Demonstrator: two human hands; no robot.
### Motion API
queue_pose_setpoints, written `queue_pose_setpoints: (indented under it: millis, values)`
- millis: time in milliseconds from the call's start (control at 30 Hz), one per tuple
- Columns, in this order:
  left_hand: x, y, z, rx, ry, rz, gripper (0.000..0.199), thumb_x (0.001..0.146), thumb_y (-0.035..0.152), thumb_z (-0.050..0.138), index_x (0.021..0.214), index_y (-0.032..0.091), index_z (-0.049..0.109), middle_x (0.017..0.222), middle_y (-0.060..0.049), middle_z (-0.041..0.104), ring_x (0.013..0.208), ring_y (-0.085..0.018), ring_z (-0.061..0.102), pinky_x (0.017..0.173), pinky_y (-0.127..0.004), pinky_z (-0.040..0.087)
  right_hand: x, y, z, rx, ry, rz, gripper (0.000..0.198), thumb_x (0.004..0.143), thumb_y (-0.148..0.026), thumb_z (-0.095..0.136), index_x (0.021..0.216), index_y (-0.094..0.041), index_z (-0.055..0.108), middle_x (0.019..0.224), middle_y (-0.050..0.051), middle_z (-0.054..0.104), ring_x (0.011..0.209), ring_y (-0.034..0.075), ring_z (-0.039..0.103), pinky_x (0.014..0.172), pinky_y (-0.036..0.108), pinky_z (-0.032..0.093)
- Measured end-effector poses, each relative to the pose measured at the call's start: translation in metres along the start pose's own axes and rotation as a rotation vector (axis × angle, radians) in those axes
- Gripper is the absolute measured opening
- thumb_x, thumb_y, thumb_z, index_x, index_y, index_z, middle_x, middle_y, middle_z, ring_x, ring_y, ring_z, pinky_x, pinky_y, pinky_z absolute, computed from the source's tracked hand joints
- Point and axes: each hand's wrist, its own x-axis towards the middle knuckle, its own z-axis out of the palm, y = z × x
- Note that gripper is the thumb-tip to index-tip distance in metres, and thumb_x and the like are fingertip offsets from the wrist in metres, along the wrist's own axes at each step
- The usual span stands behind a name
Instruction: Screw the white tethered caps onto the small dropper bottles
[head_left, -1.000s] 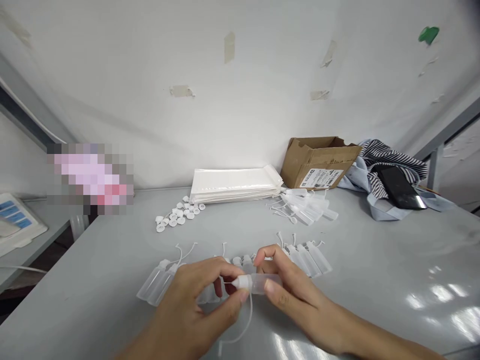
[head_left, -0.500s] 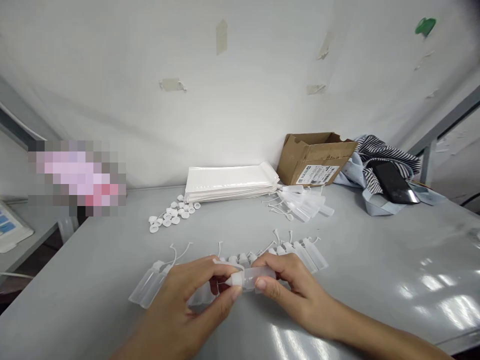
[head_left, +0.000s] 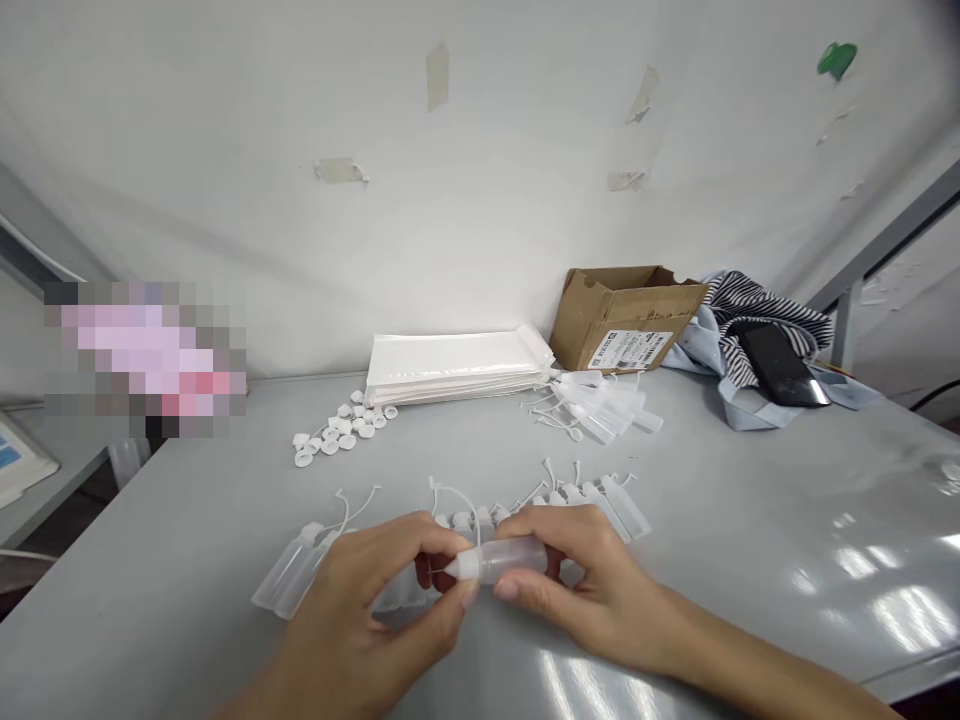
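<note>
A small translucent squeeze bottle (head_left: 517,560) lies sideways between my hands, above the grey table (head_left: 720,500). My left hand (head_left: 390,600) pinches its white pointed cap (head_left: 467,566) between thumb and forefinger; a thin needle-like tip sticks out to the left. From the cap a white tether strap curves upward. My right hand (head_left: 577,575) is closed around the bottle's body. Behind my hands runs a row of similar bottles (head_left: 622,505), partly covered by my fingers. More bottles (head_left: 289,570) lie left of my left hand, their straps sticking up.
Loose white caps (head_left: 345,428) lie at the back left, beside a stack of white padded envelopes (head_left: 457,365). Further bottles (head_left: 607,405) are piled before an open cardboard box (head_left: 626,320). A black phone (head_left: 784,365) rests on striped cloth (head_left: 772,295) at the right.
The cap's strap, earlier lying leftward over my left fingers, now arches up above the bottle. Both hands keep their hold; the view has shifted slightly.
</note>
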Motion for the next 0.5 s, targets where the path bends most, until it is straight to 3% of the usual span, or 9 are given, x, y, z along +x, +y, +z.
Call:
queue_pose_setpoints:
  millis: [100,200,300,500]
  values:
    - [-0.001,0.004,0.0,-0.039,-0.014,-0.144,0.014,0.08,0.036,0.057,0.077,0.027,0.067,0.073,0.004,0.068,0.069,-0.014,0.062,0.06,-0.019,0.048,-0.002,0.001,0.001,-0.263,0.057,-0.27,0.022,0.09,-0.029,0.057,0.099,-0.009,0.063,0.075,0.006,0.06,0.061,0.012,0.05,0.054,0.022,0.042]
    - [-0.002,0.002,0.0,-0.067,-0.032,-0.238,0.018,0.079,0.042,0.058,0.078,0.028,0.069,0.075,0.003,0.069,0.074,-0.016,0.063,0.056,-0.019,0.048,-0.003,0.005,0.002,-0.412,0.052,-0.358,0.026,0.094,-0.03,0.05,0.098,-0.006,0.062,0.072,0.007,0.059,0.062,0.014,0.05,0.054,0.025,0.041]
    - [-0.003,-0.005,0.001,-0.076,-0.089,-0.209,0.022,0.081,0.044,0.057,0.078,0.027,0.069,0.075,0.002,0.07,0.073,-0.016,0.064,0.06,-0.02,0.051,-0.004,0.004,0.002,-0.363,-0.027,-0.253,0.03,0.094,-0.032,0.046,0.087,-0.008,0.062,0.064,0.003,0.054,0.054,0.012,0.045,0.049,0.024,0.036]
    - [-0.004,-0.012,0.002,-0.093,-0.145,-0.179,0.022,0.083,0.046,0.056,0.082,0.028,0.068,0.079,0.002,0.071,0.077,-0.017,0.065,0.069,-0.024,0.052,-0.005,-0.004,-0.003,-0.049,-0.158,0.044,0.035,0.093,-0.04,0.047,0.073,-0.013,0.058,0.056,-0.004,0.04,0.05,0.008,0.038,0.047,0.021,0.029]
